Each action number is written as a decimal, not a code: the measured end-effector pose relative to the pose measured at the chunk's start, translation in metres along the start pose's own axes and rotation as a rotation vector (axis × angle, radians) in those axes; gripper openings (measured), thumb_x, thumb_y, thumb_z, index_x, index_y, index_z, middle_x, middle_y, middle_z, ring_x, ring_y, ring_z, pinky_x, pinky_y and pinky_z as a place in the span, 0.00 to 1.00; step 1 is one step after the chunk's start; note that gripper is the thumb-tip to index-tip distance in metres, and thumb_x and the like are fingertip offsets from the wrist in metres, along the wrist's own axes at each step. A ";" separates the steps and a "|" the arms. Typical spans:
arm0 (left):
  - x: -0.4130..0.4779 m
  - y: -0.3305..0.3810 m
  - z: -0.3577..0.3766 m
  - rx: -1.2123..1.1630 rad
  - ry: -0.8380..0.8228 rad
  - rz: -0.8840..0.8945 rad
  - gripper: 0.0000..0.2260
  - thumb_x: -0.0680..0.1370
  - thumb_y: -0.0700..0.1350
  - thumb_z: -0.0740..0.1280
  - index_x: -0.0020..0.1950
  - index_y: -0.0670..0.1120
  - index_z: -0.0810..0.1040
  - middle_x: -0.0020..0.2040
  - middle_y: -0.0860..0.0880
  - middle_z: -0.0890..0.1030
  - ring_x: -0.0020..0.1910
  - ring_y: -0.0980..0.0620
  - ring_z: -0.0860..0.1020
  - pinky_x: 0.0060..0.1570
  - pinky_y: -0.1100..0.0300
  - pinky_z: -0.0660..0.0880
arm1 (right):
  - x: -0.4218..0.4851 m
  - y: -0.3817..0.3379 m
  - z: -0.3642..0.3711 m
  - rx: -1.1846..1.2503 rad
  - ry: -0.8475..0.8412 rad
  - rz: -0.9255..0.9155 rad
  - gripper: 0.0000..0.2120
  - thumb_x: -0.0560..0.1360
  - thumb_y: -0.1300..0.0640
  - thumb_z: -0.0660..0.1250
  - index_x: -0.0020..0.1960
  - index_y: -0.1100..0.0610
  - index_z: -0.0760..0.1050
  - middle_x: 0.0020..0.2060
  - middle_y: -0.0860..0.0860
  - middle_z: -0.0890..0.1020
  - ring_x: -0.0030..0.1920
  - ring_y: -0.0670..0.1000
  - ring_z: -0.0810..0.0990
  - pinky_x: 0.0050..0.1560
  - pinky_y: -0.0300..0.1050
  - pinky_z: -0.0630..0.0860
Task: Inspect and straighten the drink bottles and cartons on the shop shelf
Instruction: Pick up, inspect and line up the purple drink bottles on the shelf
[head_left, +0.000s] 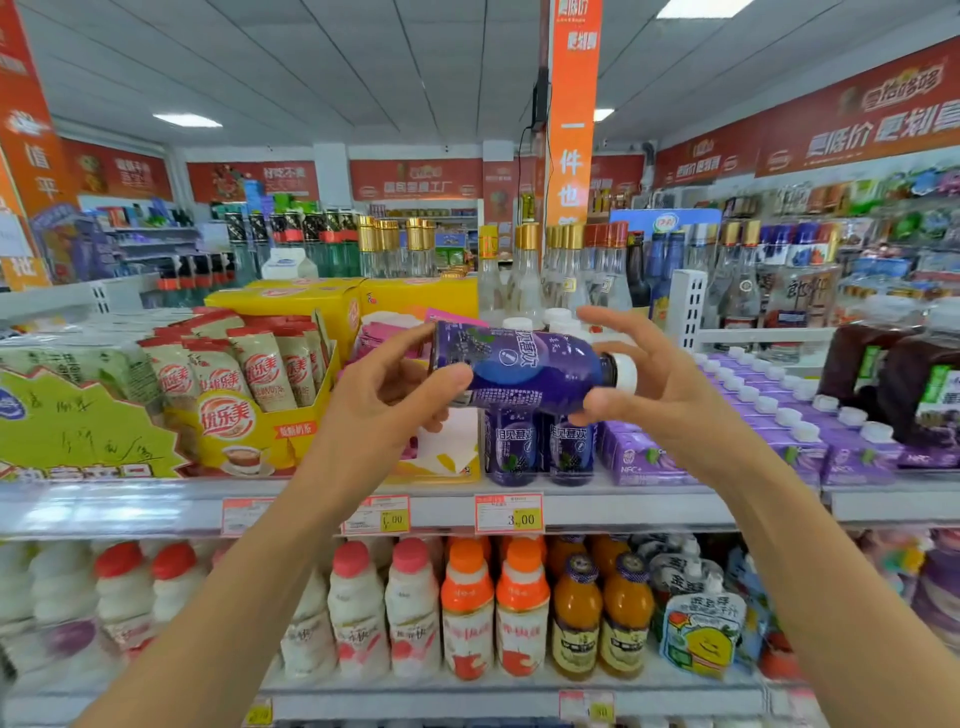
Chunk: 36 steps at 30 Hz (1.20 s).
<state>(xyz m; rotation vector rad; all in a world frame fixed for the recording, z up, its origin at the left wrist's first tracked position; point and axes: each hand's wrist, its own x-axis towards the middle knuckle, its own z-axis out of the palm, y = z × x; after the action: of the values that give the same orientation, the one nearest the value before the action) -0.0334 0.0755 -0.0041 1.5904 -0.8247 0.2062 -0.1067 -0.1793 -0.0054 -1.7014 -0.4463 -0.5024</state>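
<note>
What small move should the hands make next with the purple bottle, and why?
Probably tip the purple bottle upright, cap upward. The left hand and right hand hold it lying sideways, cap to the right, while the matching bottles on the shelf below stand upright.

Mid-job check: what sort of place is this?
Most likely a small supermarket: price tags along the shelf edge, rows of bottled drinks below, red promotional banners on the walls. The left hand and right hand hold a purple bottle.
</note>
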 end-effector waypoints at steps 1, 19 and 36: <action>-0.001 0.002 0.000 0.006 0.006 -0.008 0.29 0.72 0.58 0.71 0.72 0.51 0.73 0.48 0.42 0.83 0.40 0.51 0.82 0.44 0.62 0.77 | -0.002 0.000 0.000 -0.029 -0.010 -0.022 0.24 0.69 0.60 0.73 0.64 0.50 0.75 0.54 0.45 0.83 0.53 0.53 0.84 0.48 0.48 0.83; -0.016 0.030 0.009 0.153 0.017 0.164 0.29 0.64 0.62 0.75 0.63 0.59 0.77 0.58 0.57 0.80 0.54 0.60 0.80 0.51 0.64 0.78 | -0.014 0.002 0.024 -0.416 -0.038 -0.111 0.26 0.67 0.48 0.75 0.63 0.43 0.72 0.57 0.38 0.80 0.60 0.41 0.78 0.61 0.41 0.76; -0.015 0.019 -0.004 0.202 -0.071 0.074 0.26 0.66 0.58 0.80 0.61 0.58 0.77 0.54 0.53 0.83 0.54 0.55 0.81 0.56 0.53 0.79 | -0.011 -0.003 0.011 -0.162 0.094 -0.160 0.28 0.66 0.58 0.78 0.64 0.49 0.75 0.58 0.41 0.81 0.62 0.46 0.78 0.59 0.43 0.79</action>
<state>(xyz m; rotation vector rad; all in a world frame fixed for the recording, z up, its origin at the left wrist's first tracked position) -0.0547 0.0858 0.0035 1.7654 -0.9424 0.2945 -0.1167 -0.1686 -0.0106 -1.7966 -0.4868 -0.7490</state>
